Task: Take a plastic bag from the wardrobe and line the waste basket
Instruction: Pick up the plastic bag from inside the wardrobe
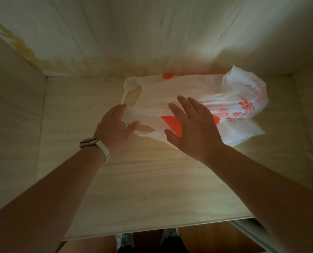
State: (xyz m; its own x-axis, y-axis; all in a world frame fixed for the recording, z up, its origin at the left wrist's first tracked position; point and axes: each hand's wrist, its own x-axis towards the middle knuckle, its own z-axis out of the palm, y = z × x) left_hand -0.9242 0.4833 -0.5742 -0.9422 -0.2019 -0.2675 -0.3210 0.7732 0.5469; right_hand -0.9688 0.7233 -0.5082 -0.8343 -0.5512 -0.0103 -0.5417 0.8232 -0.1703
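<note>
A pale wood-grain wardrobe shelf (152,183) fills the view, dim, with yellowish stains along the back wall (100,63) towards 11 o'clock. The plastic bag (239,99), white with orange print, lies crumpled and partly flattened at the back of the shelf, around 1 o'clock from its middle, with its two handle loops at the bag's 9 o'clock end. It looks thin, very light and slippery. It would probably slide and balloon if pushed, so the loops or a gathered fold are the likelier places to take hold. Both arms reach in from 6 o'clock. The left hand (113,126), with a watch (91,142) on its wrist, is at the loops. Its fingers are fairly straight and touch the upper loop, the thumb is near the lower one, and nothing is pinched. The right hand (192,130) is spread flat, palm down, over the bag's middle with its fingers released. I cannot tell whether it presses the plastic or hovers above it.
</note>
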